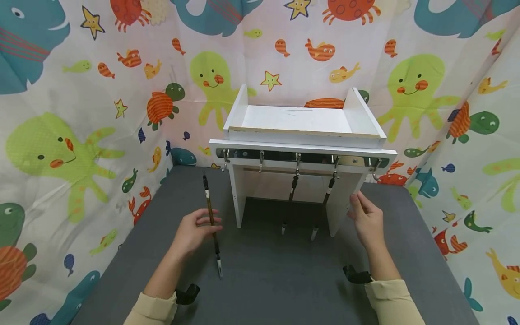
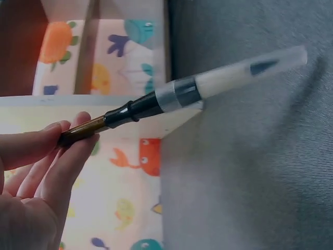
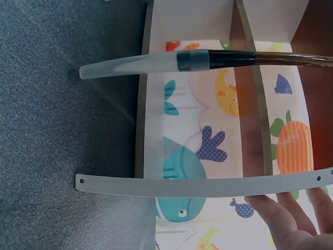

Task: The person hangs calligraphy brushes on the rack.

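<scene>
My left hand (image 1: 197,230) pinches the brown handle of a calligraphy brush (image 1: 211,216) between thumb and fingers. The brush points down, tilted slightly, and its dark tip shows through a clear cap (image 2: 255,72). It hangs left of a white wooden rack (image 1: 302,149), apart from it. On the right, my right hand (image 1: 367,219) touches the rack's outer side panel (image 3: 203,187) with its fingertips; the thumb is hidden in the right wrist view. From the rack's hooks hang two capped brushes, a middle brush (image 1: 291,194) and a right brush (image 1: 328,194).
A row of metal hooks (image 1: 261,161) runs along the rack's front bar. The open shelf (image 1: 296,118) on top has raised sides. The rack stands on a dark grey table (image 1: 276,280), and a curtain (image 1: 252,58) printed with sea animals surrounds it.
</scene>
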`<state>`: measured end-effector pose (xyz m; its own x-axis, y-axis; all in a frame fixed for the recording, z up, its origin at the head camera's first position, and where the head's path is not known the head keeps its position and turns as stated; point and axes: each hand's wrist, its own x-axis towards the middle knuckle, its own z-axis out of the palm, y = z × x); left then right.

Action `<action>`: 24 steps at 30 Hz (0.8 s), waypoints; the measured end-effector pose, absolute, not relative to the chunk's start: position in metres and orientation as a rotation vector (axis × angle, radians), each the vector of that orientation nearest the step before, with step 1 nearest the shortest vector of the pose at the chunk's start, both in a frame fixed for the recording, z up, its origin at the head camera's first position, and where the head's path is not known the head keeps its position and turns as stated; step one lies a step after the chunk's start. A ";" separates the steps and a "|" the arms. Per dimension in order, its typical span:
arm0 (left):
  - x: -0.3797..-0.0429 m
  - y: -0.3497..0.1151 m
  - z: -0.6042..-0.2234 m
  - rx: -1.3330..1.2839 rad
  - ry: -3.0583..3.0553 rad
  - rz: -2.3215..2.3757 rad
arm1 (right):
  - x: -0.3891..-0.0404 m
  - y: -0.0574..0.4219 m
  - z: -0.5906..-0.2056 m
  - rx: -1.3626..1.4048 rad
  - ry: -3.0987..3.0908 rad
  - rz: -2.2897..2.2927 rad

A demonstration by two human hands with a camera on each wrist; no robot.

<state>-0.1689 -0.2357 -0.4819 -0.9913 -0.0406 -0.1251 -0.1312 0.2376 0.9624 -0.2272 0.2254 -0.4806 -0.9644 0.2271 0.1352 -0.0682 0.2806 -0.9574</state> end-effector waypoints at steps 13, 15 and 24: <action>-0.132 -0.214 -0.426 0.103 2.621 1.840 | -0.228 0.227 -0.481 -0.181 -2.297 1.783; -0.127 -0.206 -0.419 0.155 2.673 1.813 | -0.228 0.227 -0.481 -0.188 -2.300 1.786; -0.125 -0.163 -0.419 0.381 2.735 1.706 | -0.229 0.225 -0.481 -0.193 -2.302 1.781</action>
<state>-0.1247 -0.1629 -0.4192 -0.9671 0.1426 0.2105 0.2518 0.4215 0.8712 -0.2293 0.2250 -0.4807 -0.9664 0.2386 0.0959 -0.0329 0.2550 -0.9664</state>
